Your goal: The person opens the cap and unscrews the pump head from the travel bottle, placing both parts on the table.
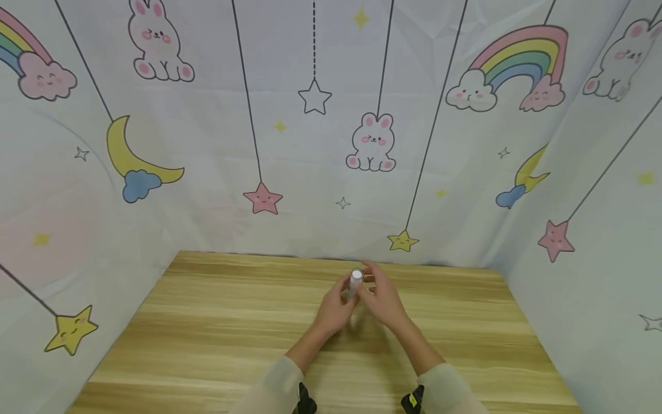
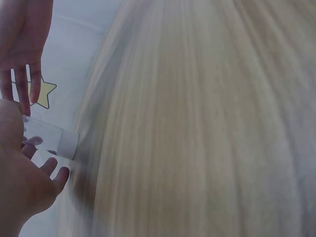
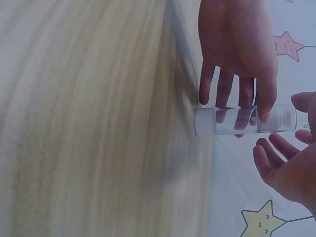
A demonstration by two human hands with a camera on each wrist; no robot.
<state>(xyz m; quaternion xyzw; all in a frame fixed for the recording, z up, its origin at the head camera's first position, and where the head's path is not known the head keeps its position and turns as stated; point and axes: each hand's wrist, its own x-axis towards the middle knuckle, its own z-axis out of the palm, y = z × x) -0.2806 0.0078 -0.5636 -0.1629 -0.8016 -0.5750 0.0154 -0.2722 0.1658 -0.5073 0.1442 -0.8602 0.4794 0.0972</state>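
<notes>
A slim clear bottle (image 3: 237,129) with a white lower end and a transparent cap (image 3: 284,116) at the top stands upright between both hands. My left hand (image 1: 335,307) grips its body, the thumb on one side and fingers showing through the clear wall. In the head view the bottle (image 1: 355,278) is seen from above as a white disc inside a clear ring. Beside the cap is my right hand (image 1: 385,302), its thumb and index finger spread on either side of the top. The other fingers of the right hand (image 3: 289,170) are loosely bent and hold nothing.
A wood-grain table (image 1: 233,322) lies under the hands, with a soft shadow below them. White fabric (image 1: 310,155) printed with rabbits, stars and rainbows hangs along the back and both sides. Dark wrist mounts (image 1: 306,399) sit by the light sleeves (image 1: 271,388).
</notes>
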